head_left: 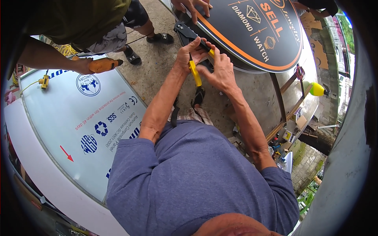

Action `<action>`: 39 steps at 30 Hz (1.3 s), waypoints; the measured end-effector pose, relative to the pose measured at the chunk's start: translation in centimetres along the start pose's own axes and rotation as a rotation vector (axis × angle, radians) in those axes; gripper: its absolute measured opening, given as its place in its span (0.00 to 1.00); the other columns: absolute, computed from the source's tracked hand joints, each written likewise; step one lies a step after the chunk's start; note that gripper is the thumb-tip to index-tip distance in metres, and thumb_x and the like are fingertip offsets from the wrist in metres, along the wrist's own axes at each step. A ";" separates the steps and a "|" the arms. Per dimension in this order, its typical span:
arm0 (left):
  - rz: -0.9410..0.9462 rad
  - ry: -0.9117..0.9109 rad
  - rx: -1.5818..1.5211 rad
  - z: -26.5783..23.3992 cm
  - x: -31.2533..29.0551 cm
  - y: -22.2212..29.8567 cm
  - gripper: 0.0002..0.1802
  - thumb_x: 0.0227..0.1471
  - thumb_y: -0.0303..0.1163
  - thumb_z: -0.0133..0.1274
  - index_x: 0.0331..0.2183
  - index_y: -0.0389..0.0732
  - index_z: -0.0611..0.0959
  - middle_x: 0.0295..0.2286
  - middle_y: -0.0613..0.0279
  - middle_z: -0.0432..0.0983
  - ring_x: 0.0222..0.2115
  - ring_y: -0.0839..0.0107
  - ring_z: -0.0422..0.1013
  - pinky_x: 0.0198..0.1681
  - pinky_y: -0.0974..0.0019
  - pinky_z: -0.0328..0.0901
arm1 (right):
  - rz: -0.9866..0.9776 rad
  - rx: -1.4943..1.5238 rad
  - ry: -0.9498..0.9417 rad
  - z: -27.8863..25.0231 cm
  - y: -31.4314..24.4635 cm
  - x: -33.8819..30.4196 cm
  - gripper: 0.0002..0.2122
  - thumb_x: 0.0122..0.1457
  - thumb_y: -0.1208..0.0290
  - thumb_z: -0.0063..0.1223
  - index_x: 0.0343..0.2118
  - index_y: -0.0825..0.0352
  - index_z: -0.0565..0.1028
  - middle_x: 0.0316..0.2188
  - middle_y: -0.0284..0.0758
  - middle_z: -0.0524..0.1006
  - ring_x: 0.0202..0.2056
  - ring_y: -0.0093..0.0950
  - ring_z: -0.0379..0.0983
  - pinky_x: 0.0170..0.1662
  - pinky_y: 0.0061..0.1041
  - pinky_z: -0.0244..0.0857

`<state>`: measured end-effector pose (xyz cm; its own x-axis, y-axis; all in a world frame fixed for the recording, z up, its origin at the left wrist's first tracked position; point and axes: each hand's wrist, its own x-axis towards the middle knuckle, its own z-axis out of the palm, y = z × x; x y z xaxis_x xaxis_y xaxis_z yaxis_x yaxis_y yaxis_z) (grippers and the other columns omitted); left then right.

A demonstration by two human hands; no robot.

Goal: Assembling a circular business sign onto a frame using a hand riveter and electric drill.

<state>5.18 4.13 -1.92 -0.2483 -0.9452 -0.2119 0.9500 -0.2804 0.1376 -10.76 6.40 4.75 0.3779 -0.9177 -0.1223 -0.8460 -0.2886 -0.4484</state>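
Note:
In front of me, near the edge of a round black sign (232,29) with an orange band and white rim, my hands hold a hand riveter (195,74) with a black body and yellow grips. Its black head points up and left, close to the sign's rim. My left hand (186,55) is closed around the tool, and one yellow grip hangs down beside its palm. My right hand (223,74) has its fingers curled at the other yellow grip, with the thumb toward the first. The two handles stand spread apart. The fingers partly hide the tool's middle.
At the left, a co-worker's hand holds an orange power drill (104,65) above a large film-covered panel (84,106). Another person's hand (195,7) rests on the sign's edge. Wooden strips (289,114), a yellow-green object (317,89) and scattered tools lie to the right.

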 end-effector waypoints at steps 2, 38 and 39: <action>0.009 -0.011 0.032 -0.4 0.1 0.1 0.19 0.59 0.40 0.58 0.42 0.32 0.77 0.37 0.49 0.74 0.46 0.55 0.71 0.61 0.46 0.62 | -0.074 -0.174 -0.035 -0.3 -1.2 -0.7 0.61 0.40 0.29 0.62 0.64 0.81 0.54 0.47 0.51 0.68 0.51 0.44 0.65 0.55 0.43 0.57; -0.077 0.181 0.690 0.3 -6.4 4.6 0.17 0.56 0.25 0.56 0.47 0.29 0.76 0.44 0.44 0.79 0.35 0.62 0.81 0.32 0.69 0.78 | -0.148 0.024 0.263 0.1 3.5 2.0 0.11 0.63 0.71 0.53 0.46 0.68 0.76 0.34 0.42 0.76 0.36 0.41 0.75 0.39 0.36 0.68; -0.091 0.165 0.712 0.1 -6.7 5.1 0.17 0.56 0.25 0.55 0.47 0.29 0.75 0.45 0.43 0.78 0.35 0.61 0.81 0.32 0.69 0.78 | -0.128 0.009 0.249 0.4 3.5 1.9 0.11 0.63 0.71 0.53 0.46 0.68 0.76 0.34 0.41 0.76 0.35 0.41 0.75 0.39 0.37 0.68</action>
<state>11.72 8.98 0.28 -0.2349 -0.8913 -0.3878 0.5599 -0.4502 0.6956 -12.88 3.71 2.60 0.3769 -0.9129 0.1565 -0.7934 -0.4054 -0.4541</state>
